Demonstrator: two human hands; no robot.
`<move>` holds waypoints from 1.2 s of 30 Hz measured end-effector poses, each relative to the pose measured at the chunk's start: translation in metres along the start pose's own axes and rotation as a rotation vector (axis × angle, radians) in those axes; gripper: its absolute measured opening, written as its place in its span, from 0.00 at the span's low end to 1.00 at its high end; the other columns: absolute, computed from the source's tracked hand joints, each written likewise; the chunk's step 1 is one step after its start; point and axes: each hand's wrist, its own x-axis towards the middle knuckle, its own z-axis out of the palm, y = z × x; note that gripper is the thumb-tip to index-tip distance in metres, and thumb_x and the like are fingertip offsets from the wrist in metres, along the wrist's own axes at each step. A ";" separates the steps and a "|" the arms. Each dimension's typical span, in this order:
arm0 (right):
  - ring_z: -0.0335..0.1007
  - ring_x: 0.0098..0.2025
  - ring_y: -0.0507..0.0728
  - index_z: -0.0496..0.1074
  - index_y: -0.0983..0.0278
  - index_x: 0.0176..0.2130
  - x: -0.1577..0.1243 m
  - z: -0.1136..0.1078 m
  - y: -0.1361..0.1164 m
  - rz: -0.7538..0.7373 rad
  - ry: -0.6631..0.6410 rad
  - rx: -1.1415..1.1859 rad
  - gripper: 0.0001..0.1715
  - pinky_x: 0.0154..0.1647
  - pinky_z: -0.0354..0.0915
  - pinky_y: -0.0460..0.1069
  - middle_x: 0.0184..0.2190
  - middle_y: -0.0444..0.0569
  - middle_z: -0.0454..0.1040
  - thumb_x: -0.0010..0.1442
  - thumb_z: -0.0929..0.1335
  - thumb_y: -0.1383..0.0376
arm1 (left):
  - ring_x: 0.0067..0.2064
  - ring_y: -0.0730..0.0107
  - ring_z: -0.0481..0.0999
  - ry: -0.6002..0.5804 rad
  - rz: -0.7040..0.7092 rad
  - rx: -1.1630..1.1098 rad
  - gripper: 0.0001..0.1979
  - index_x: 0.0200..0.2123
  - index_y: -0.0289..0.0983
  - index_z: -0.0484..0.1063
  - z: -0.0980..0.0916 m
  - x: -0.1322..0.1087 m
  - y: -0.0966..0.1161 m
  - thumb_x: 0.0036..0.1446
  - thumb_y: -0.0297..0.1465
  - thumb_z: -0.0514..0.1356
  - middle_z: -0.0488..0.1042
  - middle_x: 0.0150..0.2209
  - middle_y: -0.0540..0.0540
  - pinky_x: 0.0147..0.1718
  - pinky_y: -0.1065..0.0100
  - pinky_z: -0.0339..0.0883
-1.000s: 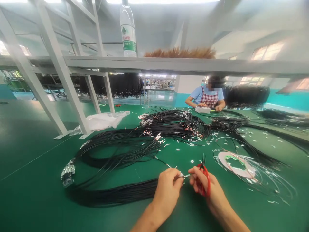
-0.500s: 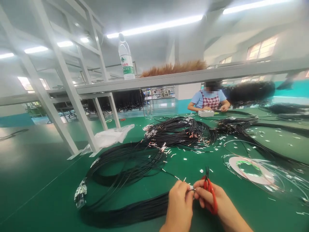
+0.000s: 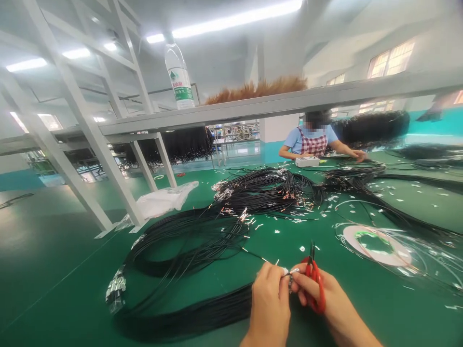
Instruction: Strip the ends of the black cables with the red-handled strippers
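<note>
Over the green table, my left hand pinches the end of a thin black cable, which runs out past my fingers toward the upper left. Small pale and metallic bits show between my two hands; their exact shape is too small to tell. My right hand has red-handled scissors hooked in it, dark blades pointing up and away. Its thumb and index finger close on a small whitish piece at the cable end, touching my left fingertips. A bundle of black cables passes behind my left hand.
Looped black cables and a cable heap lie ahead. A white reel with clear strands lies right, among scattered scraps. A grey metal frame carries a shelf with a water bottle. Across the table sits a person.
My fingertips have shifted slightly, and a whitish piece now shows at my right fingers. The scissors stay in my right hand. The person opposite has stretched an arm outward. The view has tilted slightly.
</note>
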 end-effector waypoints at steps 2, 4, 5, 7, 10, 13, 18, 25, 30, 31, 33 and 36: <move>0.60 0.18 0.49 0.69 0.64 0.26 -0.002 0.000 -0.001 -0.004 0.018 -0.012 0.21 0.19 0.55 0.44 0.19 0.43 0.71 0.44 0.73 0.50 | 0.32 0.68 0.68 -0.016 -0.051 -0.052 0.09 0.29 0.36 0.69 0.000 0.000 0.002 0.58 0.24 0.51 0.69 0.31 0.46 0.30 0.70 0.58; 0.60 0.19 0.49 0.68 0.63 0.27 -0.002 -0.001 -0.002 -0.005 0.024 -0.033 0.20 0.20 0.55 0.44 0.19 0.42 0.71 0.45 0.72 0.50 | 0.31 0.69 0.68 -0.038 -0.116 -0.122 0.08 0.28 0.36 0.68 -0.001 0.001 0.004 0.58 0.25 0.52 0.68 0.30 0.47 0.28 0.71 0.58; 0.60 0.18 0.49 0.68 0.63 0.26 -0.002 -0.001 -0.002 -0.005 0.021 -0.047 0.20 0.19 0.54 0.44 0.19 0.42 0.71 0.46 0.72 0.50 | 0.30 0.70 0.68 -0.046 -0.140 -0.154 0.08 0.28 0.36 0.68 -0.002 0.002 0.004 0.58 0.26 0.52 0.68 0.29 0.48 0.28 0.71 0.58; 0.60 0.16 0.48 0.67 0.64 0.24 0.000 -0.002 0.000 -0.007 0.009 -0.074 0.22 0.18 0.53 0.44 0.17 0.42 0.70 0.45 0.72 0.49 | 0.30 0.70 0.68 -0.047 -0.170 -0.198 0.09 0.28 0.37 0.68 -0.004 0.004 0.004 0.58 0.27 0.52 0.68 0.29 0.48 0.28 0.71 0.58; 0.58 0.13 0.48 0.66 0.64 0.21 0.001 -0.003 0.006 0.003 -0.015 -0.154 0.28 0.15 0.50 0.43 0.15 0.42 0.69 0.43 0.71 0.43 | 0.31 0.70 0.69 -0.008 -0.179 -0.215 0.09 0.28 0.36 0.69 -0.008 0.007 0.005 0.59 0.28 0.52 0.68 0.29 0.48 0.29 0.71 0.59; 0.58 0.10 0.47 0.66 0.64 0.22 0.000 -0.006 0.017 0.073 -0.098 -0.284 0.33 0.12 0.47 0.43 0.14 0.43 0.69 0.47 0.66 0.37 | 0.32 0.69 0.69 0.077 -0.175 -0.203 0.09 0.28 0.36 0.70 -0.013 0.009 0.006 0.58 0.27 0.52 0.69 0.29 0.48 0.30 0.70 0.60; 0.58 0.09 0.47 0.66 0.64 0.23 -0.003 -0.009 0.031 0.143 -0.213 -0.405 0.35 0.11 0.47 0.42 0.13 0.46 0.71 0.49 0.62 0.35 | 0.32 0.69 0.70 0.166 -0.177 -0.185 0.08 0.28 0.36 0.70 -0.016 0.009 0.008 0.57 0.26 0.53 0.70 0.30 0.47 0.31 0.70 0.61; 0.57 0.08 0.47 0.64 0.63 0.22 -0.007 -0.006 0.032 0.175 -0.255 -0.459 0.31 0.10 0.47 0.42 0.13 0.45 0.71 0.51 0.64 0.39 | 0.32 0.71 0.69 0.160 -0.159 -0.197 0.08 0.29 0.36 0.70 -0.015 0.006 0.012 0.56 0.24 0.53 0.70 0.31 0.48 0.30 0.71 0.61; 0.56 0.08 0.47 0.63 0.63 0.22 -0.008 -0.007 0.032 0.202 -0.269 -0.416 0.27 0.09 0.45 0.41 0.13 0.45 0.72 0.51 0.67 0.43 | 0.32 0.71 0.69 0.140 -0.151 -0.197 0.08 0.30 0.37 0.71 -0.015 0.004 0.012 0.56 0.23 0.53 0.71 0.31 0.48 0.30 0.71 0.61; 0.56 0.07 0.46 0.63 0.63 0.22 -0.009 -0.008 0.032 0.203 -0.271 -0.410 0.27 0.09 0.45 0.41 0.13 0.45 0.72 0.51 0.67 0.43 | 0.32 0.71 0.69 0.140 -0.149 -0.192 0.08 0.30 0.37 0.71 -0.015 0.004 0.012 0.56 0.23 0.53 0.71 0.31 0.48 0.30 0.71 0.61; 0.56 0.08 0.46 0.63 0.63 0.22 -0.009 -0.008 0.030 0.208 -0.274 -0.407 0.26 0.09 0.45 0.40 0.13 0.45 0.72 0.51 0.67 0.44 | 0.32 0.71 0.69 0.139 -0.149 -0.185 0.08 0.30 0.36 0.71 -0.015 0.003 0.013 0.56 0.23 0.53 0.71 0.31 0.48 0.30 0.71 0.60; 0.55 0.07 0.45 0.62 0.63 0.21 -0.010 -0.007 0.027 0.217 -0.270 -0.423 0.27 0.09 0.44 0.40 0.13 0.45 0.72 0.51 0.67 0.43 | 0.32 0.71 0.69 0.133 -0.165 -0.200 0.08 0.29 0.36 0.70 -0.016 0.004 0.014 0.56 0.24 0.53 0.71 0.31 0.48 0.30 0.72 0.61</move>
